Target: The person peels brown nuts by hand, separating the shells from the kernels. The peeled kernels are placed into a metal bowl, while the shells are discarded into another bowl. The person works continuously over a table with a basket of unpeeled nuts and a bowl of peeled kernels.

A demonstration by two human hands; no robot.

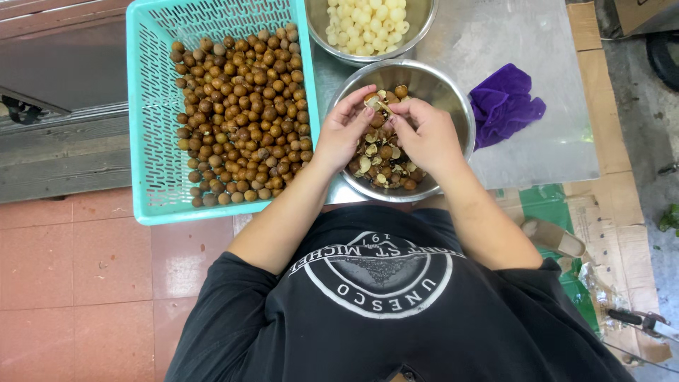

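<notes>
Both my hands meet over a steel bowl [453, 95] that holds brown shells and peel scraps. My left hand [344, 129] and my right hand [423, 133] pinch one small brown fruit [376, 104] between their fingertips, its shell partly split open. To the left, a turquoise plastic basket [150, 127] is filled with several round brown fruits [240, 120]. A second steel bowl [417, 25] at the top holds pale peeled fruit flesh [368, 21].
A crumpled purple cloth [503, 105] lies on the metal sheet [544, 64] right of the bowls. Cardboard and green plastic lie at the right. A sandalled foot [559, 239] rests on them. Red floor tiles are at the lower left.
</notes>
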